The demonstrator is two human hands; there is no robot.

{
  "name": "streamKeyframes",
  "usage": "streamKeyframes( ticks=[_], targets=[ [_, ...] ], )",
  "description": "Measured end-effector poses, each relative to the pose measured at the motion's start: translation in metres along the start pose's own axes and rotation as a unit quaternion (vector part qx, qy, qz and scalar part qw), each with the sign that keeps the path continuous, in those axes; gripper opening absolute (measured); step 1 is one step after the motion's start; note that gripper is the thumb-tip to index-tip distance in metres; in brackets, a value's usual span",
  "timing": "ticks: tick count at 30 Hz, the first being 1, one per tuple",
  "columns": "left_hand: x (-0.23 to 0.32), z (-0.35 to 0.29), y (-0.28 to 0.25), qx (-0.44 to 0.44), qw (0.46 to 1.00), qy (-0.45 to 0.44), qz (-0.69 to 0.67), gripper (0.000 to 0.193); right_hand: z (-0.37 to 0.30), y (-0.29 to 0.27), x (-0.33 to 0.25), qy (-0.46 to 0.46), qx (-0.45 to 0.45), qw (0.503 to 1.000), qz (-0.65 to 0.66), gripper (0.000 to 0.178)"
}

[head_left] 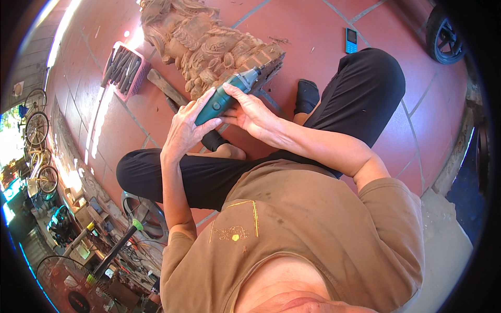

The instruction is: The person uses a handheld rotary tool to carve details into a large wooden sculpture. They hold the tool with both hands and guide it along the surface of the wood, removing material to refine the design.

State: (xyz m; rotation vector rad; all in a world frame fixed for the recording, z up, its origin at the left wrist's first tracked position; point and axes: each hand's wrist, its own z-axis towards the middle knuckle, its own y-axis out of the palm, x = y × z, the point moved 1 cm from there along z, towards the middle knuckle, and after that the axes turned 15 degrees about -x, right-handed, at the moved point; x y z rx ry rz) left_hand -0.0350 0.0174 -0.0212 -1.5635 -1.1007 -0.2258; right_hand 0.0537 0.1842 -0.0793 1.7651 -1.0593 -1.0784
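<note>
Both my hands hold a green handheld rotary grinder with a grey nose. My left hand wraps the rear of its body, fingers along the side. With thumb on top, my right hand grips it nearer the nose. The tool's front end lies over the edge of a carved brown wooden sculpture, which rests on the floor before me. Whether the tip touches the wood I cannot tell. Beside the sculpture, left of the tool, lies a wooden-handled tool, partly hidden by my left hand.
A pink basket full of dark chisel-like tools stands left on the red tiled floor. A blue keypad phone lies to the right. A wheel stands far right. Bicycles and a fan are at the left.
</note>
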Motion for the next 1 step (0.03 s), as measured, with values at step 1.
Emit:
streamKeyframes(
  ticks=[1],
  targets=[
    [-0.0001,-0.0005,0.0003,0.000,1.000,0.000,0.000,0.075,0.0003,0.0003,-0.0004,0.000,-0.002,1.000,0.001,0.045]
  ],
)
